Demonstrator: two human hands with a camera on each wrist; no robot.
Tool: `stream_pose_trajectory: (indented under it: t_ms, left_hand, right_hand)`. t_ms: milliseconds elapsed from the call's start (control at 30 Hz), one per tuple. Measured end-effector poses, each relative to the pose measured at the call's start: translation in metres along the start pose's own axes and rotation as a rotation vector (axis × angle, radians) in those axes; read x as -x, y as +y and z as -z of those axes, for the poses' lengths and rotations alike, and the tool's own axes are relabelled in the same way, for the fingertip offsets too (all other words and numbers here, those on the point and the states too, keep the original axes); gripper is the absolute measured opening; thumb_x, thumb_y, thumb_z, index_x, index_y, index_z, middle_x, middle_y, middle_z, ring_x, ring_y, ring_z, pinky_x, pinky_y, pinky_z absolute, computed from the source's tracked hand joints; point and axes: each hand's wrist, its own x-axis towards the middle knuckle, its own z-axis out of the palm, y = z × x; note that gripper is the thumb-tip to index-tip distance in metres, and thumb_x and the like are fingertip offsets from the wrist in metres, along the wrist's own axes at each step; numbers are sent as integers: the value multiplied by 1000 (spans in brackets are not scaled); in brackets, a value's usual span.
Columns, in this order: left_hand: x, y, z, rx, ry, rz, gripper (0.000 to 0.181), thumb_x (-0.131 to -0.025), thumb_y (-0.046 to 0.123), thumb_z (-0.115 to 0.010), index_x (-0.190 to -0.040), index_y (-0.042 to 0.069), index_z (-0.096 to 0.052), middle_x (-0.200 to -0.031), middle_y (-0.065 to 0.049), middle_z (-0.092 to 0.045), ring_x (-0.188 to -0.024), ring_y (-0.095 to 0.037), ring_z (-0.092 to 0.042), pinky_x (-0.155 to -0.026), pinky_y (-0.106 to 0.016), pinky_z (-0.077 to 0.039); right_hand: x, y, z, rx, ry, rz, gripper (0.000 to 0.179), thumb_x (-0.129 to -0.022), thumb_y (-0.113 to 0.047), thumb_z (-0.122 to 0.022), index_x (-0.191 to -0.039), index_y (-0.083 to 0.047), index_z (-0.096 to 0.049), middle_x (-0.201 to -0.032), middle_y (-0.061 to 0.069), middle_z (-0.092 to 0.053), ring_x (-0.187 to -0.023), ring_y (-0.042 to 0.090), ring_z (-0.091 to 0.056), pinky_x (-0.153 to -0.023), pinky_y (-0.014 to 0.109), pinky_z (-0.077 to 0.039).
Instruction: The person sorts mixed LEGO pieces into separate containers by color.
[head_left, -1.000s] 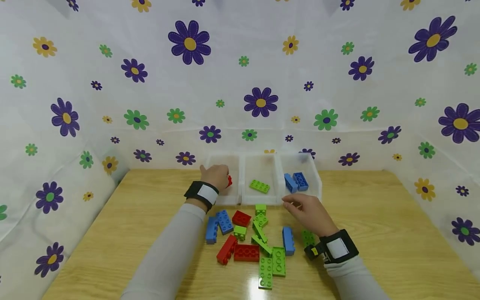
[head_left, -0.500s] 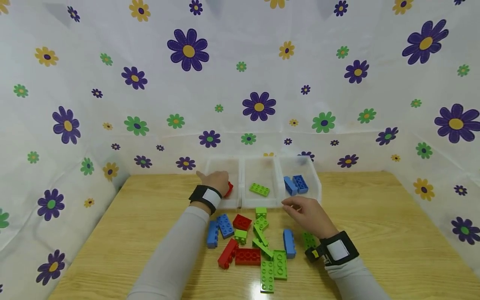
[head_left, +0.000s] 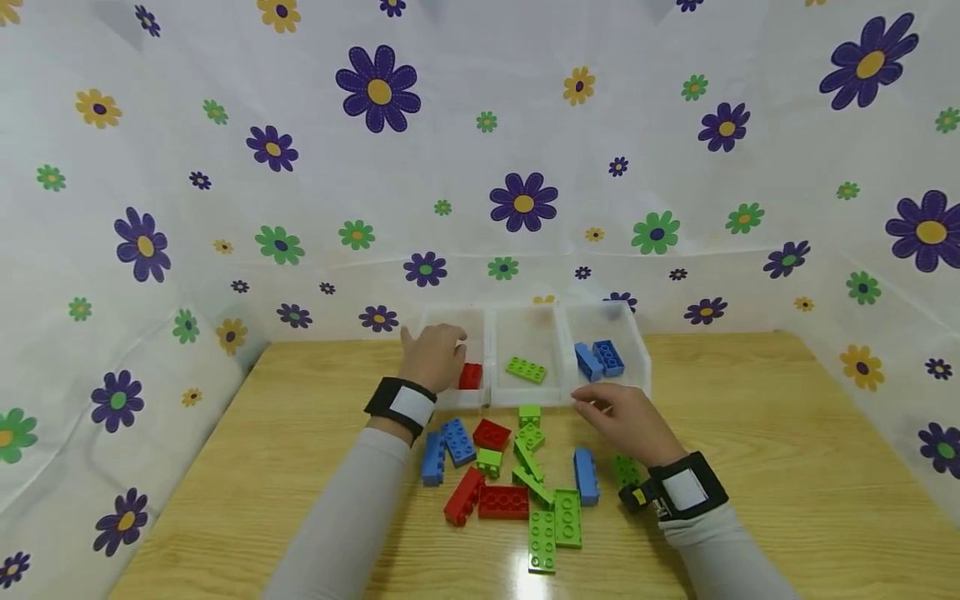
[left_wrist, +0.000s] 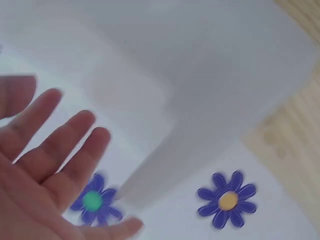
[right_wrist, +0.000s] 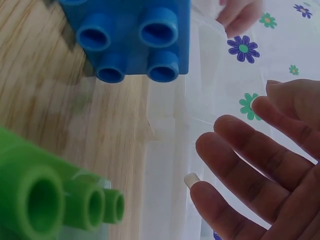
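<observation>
In the head view my left hand [head_left: 433, 358] hovers over the left white bin [head_left: 450, 400], its fingers loosely bent around nothing. A red brick [head_left: 471, 376] lies inside that bin, just right of the hand. The left wrist view shows the fingers [left_wrist: 65, 145] spread apart beside the bin's pale wall. My right hand [head_left: 624, 418] hangs before the right bin [head_left: 643, 367], fingers relaxed and holding nothing. Near that hand a blue brick [head_left: 587, 477] and a green brick [head_left: 627, 472] rest on the table; both loom large in the right wrist view.
The middle bin [head_left: 525, 398] holds a green brick [head_left: 527, 370]. In the right bin lie two blue bricks [head_left: 608, 357]. Several red, blue and green bricks, among them a red brick [head_left: 504, 502], are scattered over the wooden table [head_left: 300, 467]. A flowered cloth [head_left: 450, 150] hangs behind.
My left hand has let go of the red brick, which now lies in the left bin, and has drawn slightly up and left of it. The right hand stays nearly still.
</observation>
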Motion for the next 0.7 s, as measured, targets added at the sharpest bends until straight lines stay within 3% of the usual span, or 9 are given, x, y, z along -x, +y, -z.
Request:
stream_pose_trajectory:
  t_ms: [100,167,233,333,433,533,700]
  left_hand:
    - [21,-1,15,114,96,-115,21,-87,22,-55,-104,14,-63,-105,-2,-62,-99,-22,-54,-93,-53,-30]
    - [37,-2,23,190,130,-171,22,-88,22,-54,-106,13,-63,-106,-2,-61,-97,-19,-55,-86,-42,-41]
    - [54,-1,29,271,123,-210,24,-88,23,-53,-107,11,-62,-105,-1,-61,-93,-16,-56,-78,-34,-46]
    - [80,2,34,344,48,-228,25,-89,28,-53,-107,14,-62,-102,1,-62,-88,-12,-56,-73,-30,-48]
    - [101,4,29,358,-53,-225,25,-87,32,-56,-104,15,-64,-98,2,-63,-87,-11,-57,-73,-29,-47]
    - [113,5,18,334,-114,-218,25,-83,31,-61,-102,15,-64,-95,2,-63,-86,-12,-58,-72,-29,-47]
    - [119,12,-5,245,-84,-316,22,-79,30,-65,-96,16,-65,-89,4,-62,-80,-11,-55,-69,-28,-46]
  right_hand:
    - [2,0,-1,-3,-10,2,21,-86,-25,-58,-101,-11,-66,-95,-6,-63,-79,5,-57,-64,25,-48]
    - [2,-1,-1,-3,-17,-1,20,-86,-23,-59,-101,-11,-66,-94,-7,-62,-79,5,-57,-65,25,-48]
    - [2,-2,-2,8,-25,-5,21,-86,-25,-59,-100,-12,-66,-94,-8,-62,-79,5,-56,-65,26,-48]
    - [1,-4,-1,20,-31,-7,19,-85,-23,-60,-100,-12,-67,-93,-8,-62,-78,5,-56,-66,27,-48]
    - [1,-6,0,30,-38,-6,20,-85,-24,-60,-100,-13,-67,-93,-9,-62,-77,4,-56,-67,28,-48]
    - [-1,-8,1,33,-51,-7,21,-86,-26,-59,-101,-13,-66,-94,-9,-62,-78,4,-55,-68,29,-47]
    - [0,-9,0,38,-63,-24,22,-86,-27,-58,-102,-13,-66,-95,-8,-62,-78,5,-55,-68,30,-47]
